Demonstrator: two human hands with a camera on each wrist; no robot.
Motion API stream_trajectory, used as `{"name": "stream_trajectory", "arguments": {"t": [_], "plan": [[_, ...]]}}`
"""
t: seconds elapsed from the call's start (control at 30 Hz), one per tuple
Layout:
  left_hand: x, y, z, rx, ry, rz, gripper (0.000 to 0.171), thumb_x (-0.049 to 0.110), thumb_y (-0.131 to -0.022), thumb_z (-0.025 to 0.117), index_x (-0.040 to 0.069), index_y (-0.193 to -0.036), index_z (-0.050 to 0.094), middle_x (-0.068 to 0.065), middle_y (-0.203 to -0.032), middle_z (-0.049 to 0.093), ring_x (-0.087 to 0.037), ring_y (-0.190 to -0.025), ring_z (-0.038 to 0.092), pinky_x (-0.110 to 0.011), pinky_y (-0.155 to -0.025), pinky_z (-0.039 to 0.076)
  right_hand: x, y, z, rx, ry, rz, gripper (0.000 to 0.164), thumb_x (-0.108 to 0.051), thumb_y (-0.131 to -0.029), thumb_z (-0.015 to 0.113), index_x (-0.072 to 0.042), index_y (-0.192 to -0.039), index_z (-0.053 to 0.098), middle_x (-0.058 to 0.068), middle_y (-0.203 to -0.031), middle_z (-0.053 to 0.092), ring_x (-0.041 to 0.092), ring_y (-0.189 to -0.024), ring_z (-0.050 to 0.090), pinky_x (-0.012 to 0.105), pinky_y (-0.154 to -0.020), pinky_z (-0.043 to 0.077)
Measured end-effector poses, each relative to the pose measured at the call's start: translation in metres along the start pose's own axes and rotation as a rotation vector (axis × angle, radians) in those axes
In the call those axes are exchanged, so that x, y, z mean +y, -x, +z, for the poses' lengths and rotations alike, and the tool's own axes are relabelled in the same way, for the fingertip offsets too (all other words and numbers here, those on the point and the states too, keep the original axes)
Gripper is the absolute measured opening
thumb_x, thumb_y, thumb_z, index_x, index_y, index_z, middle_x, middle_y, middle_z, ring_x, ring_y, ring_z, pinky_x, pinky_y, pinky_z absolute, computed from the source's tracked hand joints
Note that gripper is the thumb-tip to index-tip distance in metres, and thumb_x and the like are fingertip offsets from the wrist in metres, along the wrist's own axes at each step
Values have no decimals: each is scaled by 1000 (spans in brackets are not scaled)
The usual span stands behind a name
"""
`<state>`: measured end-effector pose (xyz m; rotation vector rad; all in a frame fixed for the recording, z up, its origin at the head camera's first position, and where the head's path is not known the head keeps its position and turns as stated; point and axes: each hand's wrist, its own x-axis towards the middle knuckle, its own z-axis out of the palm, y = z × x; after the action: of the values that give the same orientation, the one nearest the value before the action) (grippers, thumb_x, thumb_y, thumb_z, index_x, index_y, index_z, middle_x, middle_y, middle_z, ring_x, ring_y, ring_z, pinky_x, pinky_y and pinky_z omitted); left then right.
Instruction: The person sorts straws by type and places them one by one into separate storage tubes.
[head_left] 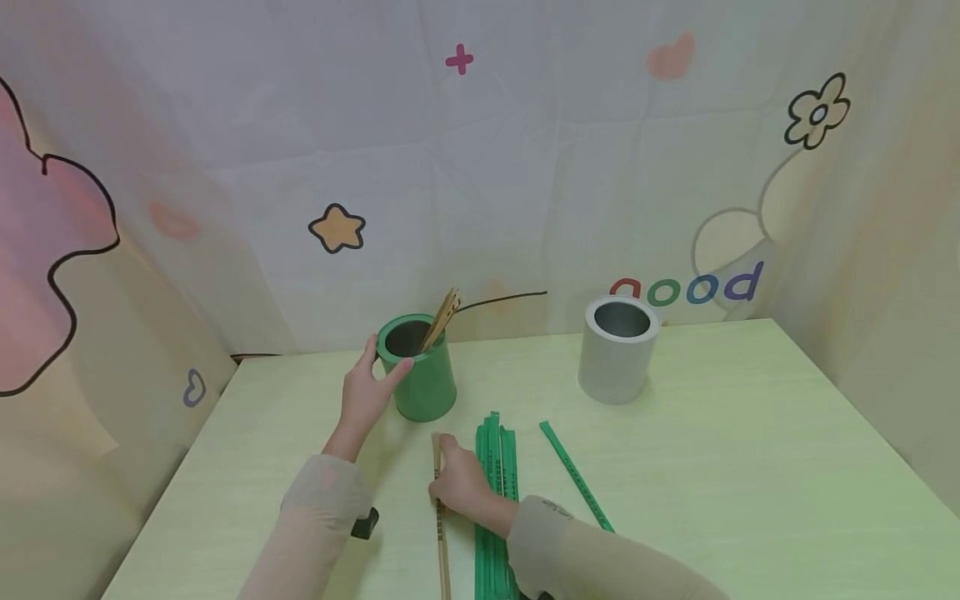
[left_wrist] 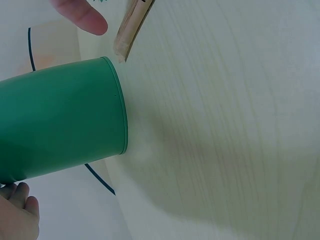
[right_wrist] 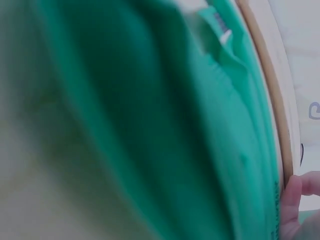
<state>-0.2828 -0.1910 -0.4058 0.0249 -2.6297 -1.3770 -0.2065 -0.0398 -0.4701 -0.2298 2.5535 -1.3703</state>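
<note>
My left hand grips the green cylindrical holder near its rim, thumb on the near side and fingers round the left. Several brown wrapped chopsticks lean to the right inside that holder. Just in front of it, my right hand pinches a long brown packet of chopsticks with dark print, which lies lengthwise along the table. Under the right wrist is a bundle of green wrapped chopsticks. The right wrist view shows the thumb and a finger at the brown packet, beside the blurred green wrappers.
A white cylindrical holder stands upright at the back right. One separate green packet lies slanted to the right of the bundle. Behind the pale table hangs a printed curtain.
</note>
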Motion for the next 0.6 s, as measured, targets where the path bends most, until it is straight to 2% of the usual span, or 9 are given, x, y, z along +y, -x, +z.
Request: {"name": "stream_trajectory", "arguments": {"t": [0.27, 0.6], "plan": [[2, 1, 0, 0, -2, 0, 90, 61, -77, 52, 15, -143, 11, -9, -145, 24, -26, -134, 21, -46, -106, 24, 4, 0, -1, 28, -30, -24, 64, 6, -73, 62, -1, -131, 35, 2, -52, 52, 10, -34, 45, 18, -35, 39], [1, 1, 0, -1, -3, -2, 90, 61, -76, 52, 16, -143, 11, -8, -145, 24, -25, -134, 21, -46, -106, 24, 7, 1, -4, 22, -126, -63, 57, 11, -75, 55, 3, -129, 37, 3, -51, 52, 9, -35, 45, 21, -36, 43]]}}
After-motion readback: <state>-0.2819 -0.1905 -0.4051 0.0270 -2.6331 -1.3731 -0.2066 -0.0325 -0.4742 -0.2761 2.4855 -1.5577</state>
